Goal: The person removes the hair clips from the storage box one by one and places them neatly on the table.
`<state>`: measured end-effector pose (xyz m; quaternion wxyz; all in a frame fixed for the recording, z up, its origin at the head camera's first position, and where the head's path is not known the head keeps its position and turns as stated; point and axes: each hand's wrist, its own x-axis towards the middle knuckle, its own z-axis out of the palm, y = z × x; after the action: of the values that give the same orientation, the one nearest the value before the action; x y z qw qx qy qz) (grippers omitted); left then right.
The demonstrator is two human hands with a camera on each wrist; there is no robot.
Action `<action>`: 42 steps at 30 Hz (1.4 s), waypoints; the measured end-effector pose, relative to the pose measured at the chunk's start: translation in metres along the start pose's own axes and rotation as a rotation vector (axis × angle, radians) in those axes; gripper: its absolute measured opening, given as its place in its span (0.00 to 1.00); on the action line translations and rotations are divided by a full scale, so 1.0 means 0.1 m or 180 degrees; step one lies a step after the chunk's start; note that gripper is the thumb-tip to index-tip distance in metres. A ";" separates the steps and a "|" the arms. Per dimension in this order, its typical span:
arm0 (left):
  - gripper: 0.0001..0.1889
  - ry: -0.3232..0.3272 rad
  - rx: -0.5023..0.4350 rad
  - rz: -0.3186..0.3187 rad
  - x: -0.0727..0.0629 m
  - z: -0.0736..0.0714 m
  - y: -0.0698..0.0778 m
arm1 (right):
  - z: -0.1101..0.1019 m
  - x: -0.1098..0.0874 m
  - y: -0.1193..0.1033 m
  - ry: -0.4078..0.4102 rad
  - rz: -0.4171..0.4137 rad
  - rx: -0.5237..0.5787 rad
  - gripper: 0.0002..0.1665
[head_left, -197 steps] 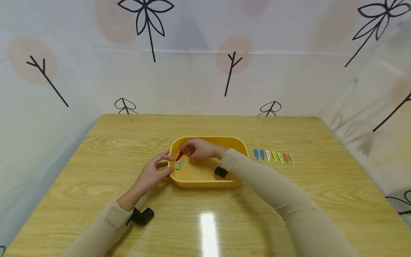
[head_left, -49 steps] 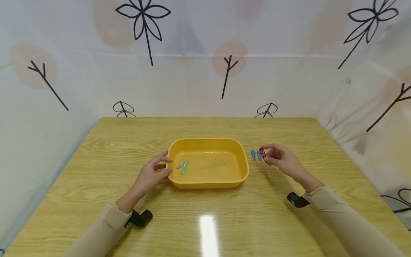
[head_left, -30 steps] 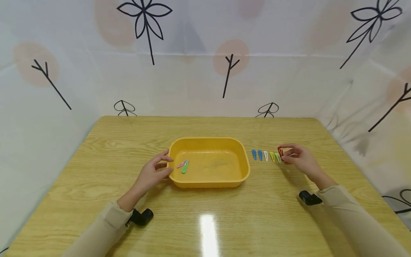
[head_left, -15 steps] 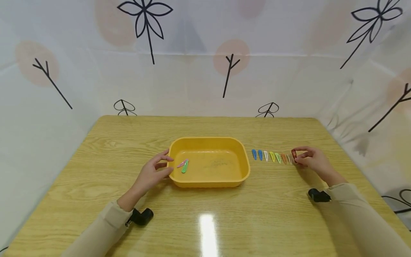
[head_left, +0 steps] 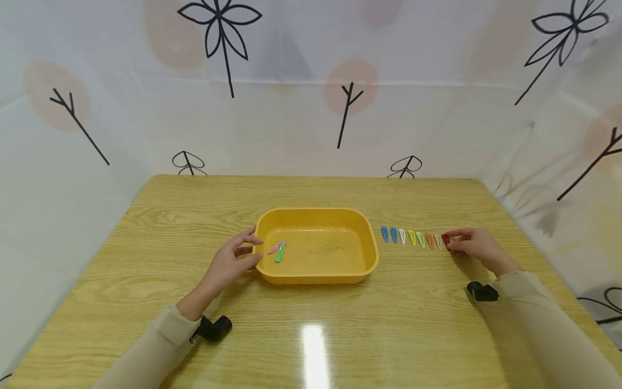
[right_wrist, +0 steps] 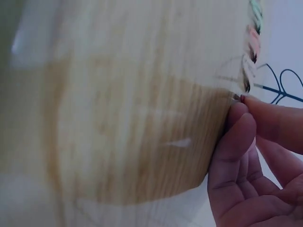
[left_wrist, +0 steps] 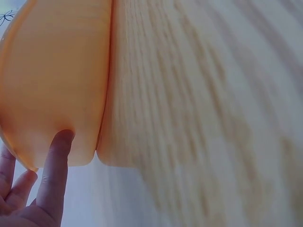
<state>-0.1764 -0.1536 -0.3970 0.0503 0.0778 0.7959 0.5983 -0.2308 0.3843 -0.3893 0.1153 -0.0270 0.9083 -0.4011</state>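
My right hand point(head_left: 478, 248) pinches a red snap hair clip point(head_left: 445, 240) at the right end of a row of clips, down at the tabletop. In the right wrist view, thumb and index finger meet on its tip, and most of it is hidden. My left hand point(head_left: 230, 262) rests at the left end of a yellow plastic tray point(head_left: 316, 280), fingers spread and lightly bent at the rim. The left wrist view has one straight finger point(left_wrist: 56, 165) touching the tray's outer wall. Inside the tray lie a pink clip point(head_left: 273, 249) and a green clip point(head_left: 280, 253).
The row right of the tray holds two blue clips point(head_left: 385, 234), then a white clip point(head_left: 402, 236), a yellow clip point(head_left: 412, 237), a light green clip point(head_left: 420, 239), an orange clip point(head_left: 430, 240) and a pale clip point(head_left: 438, 241). A patterned cloth point(head_left: 291, 119) hangs behind the wooden table point(head_left: 389, 324).
My right hand took the red clip from the tray, carried it right past the row, and lowered it at the row's right end. My left hand stayed at the tray.
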 end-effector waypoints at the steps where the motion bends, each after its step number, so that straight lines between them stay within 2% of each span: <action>1: 0.15 0.0005 0.0007 -0.0007 0.00 0.00 0.00 | 0.00 0.00 0.01 -0.0007 -0.0017 -0.0004 0.30; 10: 0.16 -0.0002 0.0004 -0.0001 -0.01 0.01 0.00 | 0.02 0.01 0.02 0.0047 -0.0027 -0.0066 0.30; 20: 0.16 -0.0009 -0.0015 -0.0024 -0.02 0.01 0.01 | 0.00 -0.01 -0.07 0.0050 0.0000 -0.0177 0.29; 33: 0.17 -0.0012 -0.0011 0.0020 -0.01 0.01 -0.01 | -0.02 -0.08 -0.32 0.0308 -0.0320 -0.0402 0.26; 42: 0.17 -0.0030 0.0000 0.0012 -0.01 0.00 -0.01 | 0.05 -0.13 -0.65 0.0410 -0.0514 -0.0430 0.24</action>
<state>-0.1752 -0.1538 -0.3976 0.0530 0.0821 0.7955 0.5980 -0.2199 0.3385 -0.3427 0.0220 -0.0819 0.9337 -0.3480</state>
